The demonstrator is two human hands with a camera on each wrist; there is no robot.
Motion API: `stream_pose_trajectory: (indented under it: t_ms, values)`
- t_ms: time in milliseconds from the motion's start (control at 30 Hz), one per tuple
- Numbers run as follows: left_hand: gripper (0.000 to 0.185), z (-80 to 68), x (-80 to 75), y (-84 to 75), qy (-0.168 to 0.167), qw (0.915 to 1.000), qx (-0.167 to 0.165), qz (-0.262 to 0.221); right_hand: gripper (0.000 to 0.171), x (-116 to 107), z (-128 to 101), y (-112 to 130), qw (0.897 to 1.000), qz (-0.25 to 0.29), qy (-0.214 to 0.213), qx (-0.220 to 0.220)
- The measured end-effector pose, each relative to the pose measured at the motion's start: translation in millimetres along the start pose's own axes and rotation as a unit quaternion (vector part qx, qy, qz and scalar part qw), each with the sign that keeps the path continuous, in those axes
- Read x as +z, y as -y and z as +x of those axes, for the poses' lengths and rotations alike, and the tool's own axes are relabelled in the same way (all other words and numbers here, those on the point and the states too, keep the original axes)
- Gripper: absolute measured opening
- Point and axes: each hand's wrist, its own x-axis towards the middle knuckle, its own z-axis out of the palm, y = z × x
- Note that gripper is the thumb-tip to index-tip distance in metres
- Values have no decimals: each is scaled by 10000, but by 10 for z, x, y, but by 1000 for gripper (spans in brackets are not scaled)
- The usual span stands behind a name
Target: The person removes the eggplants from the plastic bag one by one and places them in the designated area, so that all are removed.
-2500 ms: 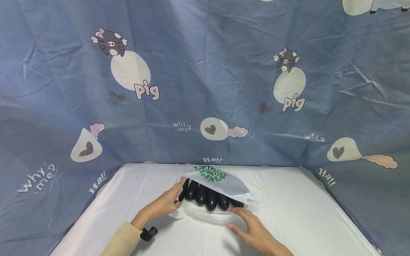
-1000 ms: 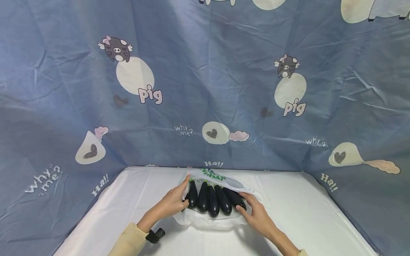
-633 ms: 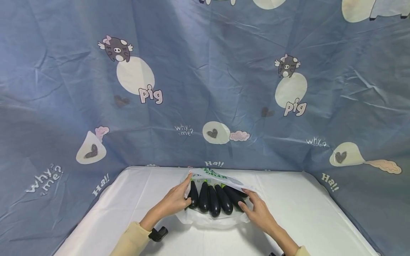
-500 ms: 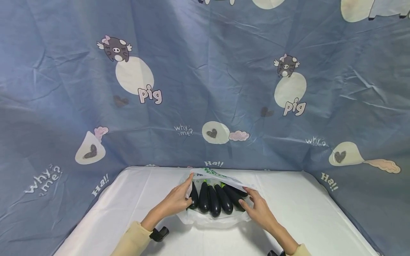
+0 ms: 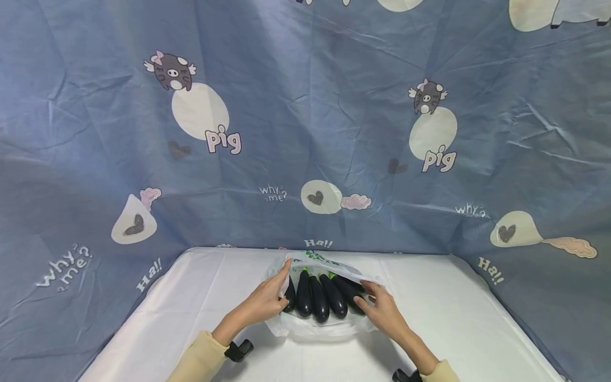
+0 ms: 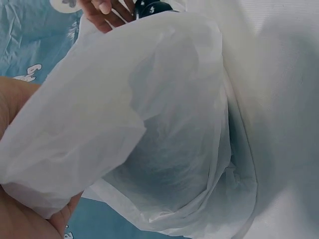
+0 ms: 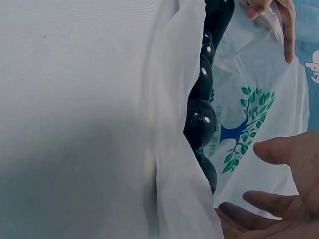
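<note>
My left hand (image 5: pixel 260 303) pinches the left side of the white bag (image 5: pixel 315 331) between thumb and fingers. My right hand (image 5: pixel 385 315) is spread, thumb apart from fingers, at the bag's right side; contact with the film I cannot confirm. The bag lies near the table's (image 5: pixel 468 307) far edge, midway between its corners, with eggplants (image 5: pixel 321 302) inside, blunt ends toward the near edge. Risks, in my judgement: tearing, if thin film is tugged against the load; eggplants rolling out, if the bag tips forward.
</note>
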Motion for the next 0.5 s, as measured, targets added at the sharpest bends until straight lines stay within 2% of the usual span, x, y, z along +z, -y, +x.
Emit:
stream_pose_trajectory:
  t_ms: [233,500]
  values:
    - [95,-8,11,-16,59,9999,116,18,45,79,31,-16,9999,75,-26,132]
    - [96,7,38,-60,65,9997,120,-212,47,115,32,-65,9996,-167,37,226]
